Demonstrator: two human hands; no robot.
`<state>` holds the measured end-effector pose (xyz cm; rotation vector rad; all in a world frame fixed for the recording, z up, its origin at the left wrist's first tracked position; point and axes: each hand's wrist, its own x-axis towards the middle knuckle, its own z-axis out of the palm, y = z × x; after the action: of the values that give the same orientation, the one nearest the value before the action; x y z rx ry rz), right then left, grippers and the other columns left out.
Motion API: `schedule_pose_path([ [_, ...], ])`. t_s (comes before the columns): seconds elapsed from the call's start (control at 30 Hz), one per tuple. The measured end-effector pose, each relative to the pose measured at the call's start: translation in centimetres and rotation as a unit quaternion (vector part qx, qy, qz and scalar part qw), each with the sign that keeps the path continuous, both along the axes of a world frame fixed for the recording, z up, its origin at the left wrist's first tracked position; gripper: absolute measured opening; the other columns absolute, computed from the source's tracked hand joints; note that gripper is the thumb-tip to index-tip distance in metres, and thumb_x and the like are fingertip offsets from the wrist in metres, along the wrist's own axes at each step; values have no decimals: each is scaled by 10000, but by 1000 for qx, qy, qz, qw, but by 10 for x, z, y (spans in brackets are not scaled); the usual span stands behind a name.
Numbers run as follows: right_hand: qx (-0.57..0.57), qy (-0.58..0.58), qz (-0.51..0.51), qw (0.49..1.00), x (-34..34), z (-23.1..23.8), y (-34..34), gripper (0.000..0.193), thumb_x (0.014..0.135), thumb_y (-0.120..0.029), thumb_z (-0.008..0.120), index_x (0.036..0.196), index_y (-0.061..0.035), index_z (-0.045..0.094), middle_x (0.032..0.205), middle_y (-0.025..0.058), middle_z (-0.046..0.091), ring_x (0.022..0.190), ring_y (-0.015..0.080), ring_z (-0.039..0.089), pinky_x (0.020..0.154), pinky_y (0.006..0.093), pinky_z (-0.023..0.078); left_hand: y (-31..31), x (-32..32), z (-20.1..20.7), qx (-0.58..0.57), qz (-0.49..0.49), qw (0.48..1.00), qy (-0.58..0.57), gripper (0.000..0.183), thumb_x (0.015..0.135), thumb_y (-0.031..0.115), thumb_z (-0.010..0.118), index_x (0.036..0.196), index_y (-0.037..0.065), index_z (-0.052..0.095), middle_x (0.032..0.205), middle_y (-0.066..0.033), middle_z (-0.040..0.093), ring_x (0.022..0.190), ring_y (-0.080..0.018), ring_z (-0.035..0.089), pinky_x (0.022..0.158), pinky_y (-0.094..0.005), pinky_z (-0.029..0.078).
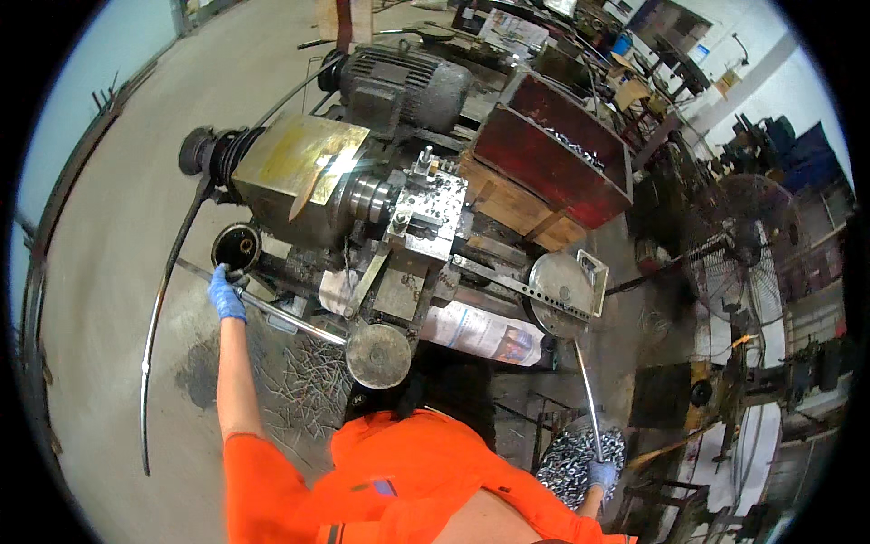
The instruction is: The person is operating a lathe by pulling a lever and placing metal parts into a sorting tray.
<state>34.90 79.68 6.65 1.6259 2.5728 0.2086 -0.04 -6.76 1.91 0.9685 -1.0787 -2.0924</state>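
Observation:
My left hand [227, 294], in a blue glove, is closed at the outer end of a shiny metal lever [292, 317]. That lever runs to a round worn metal disc [379, 356] at the front of the machine. Just beyond the hand is a dark round cup-like part [237, 247]. Low on the right, my gloved right hand [602, 475] grips the lower end of another metal lever [587, 390], which slants up to a larger round disc [560, 283]. A container of small shiny metal pieces [571, 461] lies under and beside this hand; the fingers are partly hidden.
Ahead stand the spindle head [299, 172], a metal tool block [430, 208] and a ribbed motor [408, 86]. A red bin [553, 150] holds more small pieces. Thin metal scrap [308, 381] litters the floor at left. A printed paper sheet [480, 334] lies between the discs; a fan [743, 245] stands right.

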Motion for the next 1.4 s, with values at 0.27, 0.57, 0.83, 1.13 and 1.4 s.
schedule_pose_path([
  [0.27, -23, 26, -11, 999, -4, 3, -14, 428, 637, -338, 667, 833, 41, 632, 862, 262, 624, 829, 390, 617, 753, 448, 489, -10, -1, 0, -6, 9, 1000, -24, 210, 826, 218, 569, 891, 19, 564, 676, -140, 608, 485, -252, 569, 468, -362, 522],
  [0.57, 13, 27, -11, 999, -2, 5, -19, 405, 606, -376, 716, 741, 0, 646, 805, 242, 624, 810, 380, 610, 740, 434, 482, 0, 6, 12, 7, -34, 999, 6, 212, 836, 249, 544, 857, 40, 568, 675, -122, 613, 511, -237, 571, 479, -361, 503],
  [0.83, -14, 14, 32, 999, 4, 4, -19, 357, 669, -328, 656, 790, 7, 648, 839, 249, 621, 812, 392, 605, 736, 435, 475, -1, 7, 16, -16, -28, 999, -11, 221, 850, 239, 517, 846, 26, 576, 674, -129, 606, 491, -221, 551, 474, -327, 495],
  [1.13, -58, 15, -8, 998, -1, 12, -26, 363, 640, -325, 668, 826, -15, 632, 866, 225, 626, 834, 383, 598, 757, 420, 477, 7, 6, 23, 0, -15, 1000, -3, 223, 846, 229, 525, 807, 12, 559, 631, -129, 578, 449, -214, 493, 416, -305, 418],
  [1.4, -70, 45, -15, 996, 5, 6, -21, 382, 645, -337, 682, 839, -11, 636, 825, 229, 626, 812, 384, 600, 752, 420, 473, 13, 5, 24, 2, -16, 1000, 7, 195, 834, 217, 533, 799, 26, 556, 633, -118, 574, 454, -207, 492, 417, -300, 420],
])
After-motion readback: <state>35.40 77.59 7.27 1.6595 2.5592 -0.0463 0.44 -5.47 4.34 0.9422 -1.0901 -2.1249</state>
